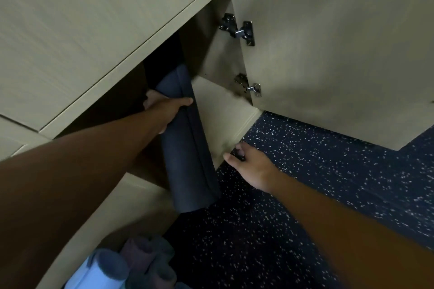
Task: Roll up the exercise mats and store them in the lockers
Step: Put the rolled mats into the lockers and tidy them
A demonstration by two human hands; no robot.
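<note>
While the locker door point(328, 54) is standing open on its hinges point(242, 30), I am feeding the rolled dark mat point(187, 152) end-first into the lower locker point(223, 110). My left hand point(164, 110) is wrapping the roll near its upper part, thumb over the top and fingers curled underneath, probably to keep the layers from springing loose while steering it. The far end is sitting inside the compartment; the near end is hanging out over the speckled floor point(305, 171). My right hand point(251, 166) is holding nothing, fingers loosely spread near the locker's front edge, likely ready to push the near end. Other rolled mats point(131, 263) are lying in the neighbouring compartment.
</note>
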